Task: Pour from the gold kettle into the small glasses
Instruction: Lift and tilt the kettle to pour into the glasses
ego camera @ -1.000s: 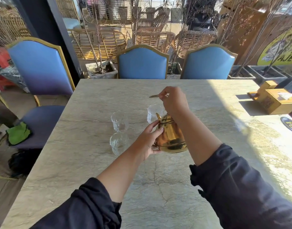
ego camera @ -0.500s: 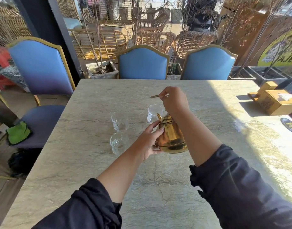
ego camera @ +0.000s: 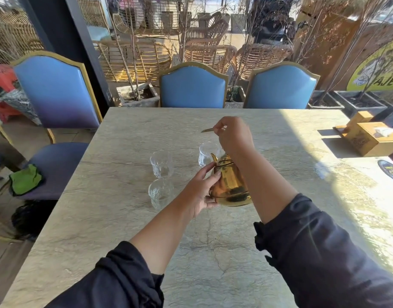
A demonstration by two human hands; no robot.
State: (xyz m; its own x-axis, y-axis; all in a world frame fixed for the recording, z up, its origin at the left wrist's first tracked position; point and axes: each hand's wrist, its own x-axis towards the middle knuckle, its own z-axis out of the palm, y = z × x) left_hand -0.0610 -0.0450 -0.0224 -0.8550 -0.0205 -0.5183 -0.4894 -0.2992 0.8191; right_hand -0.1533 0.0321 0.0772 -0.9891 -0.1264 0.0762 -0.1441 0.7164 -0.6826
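Observation:
The gold kettle (ego camera: 230,187) is at the middle of the marble table (ego camera: 124,218), tipped away from me. Its spout is beside the far small glass (ego camera: 207,152). My right hand (ego camera: 234,135) is closed on the thin gold handle above the kettle, and the handle's end sticks out to the left of my fist. My left hand (ego camera: 200,192) grips the kettle's left side, fingers near the lid and thumb under the base. Two more small glasses stand to the left, one farther (ego camera: 161,164) and one nearer (ego camera: 160,193). I cannot tell whether liquid flows.
A wooden tissue box (ego camera: 368,138) and a round dark sticker (ego camera: 391,170) sit at the table's right edge. Blue chairs stand behind the table (ego camera: 192,90) (ego camera: 282,90) and at the left (ego camera: 55,90), where a green cloth (ego camera: 25,178) lies on the seat.

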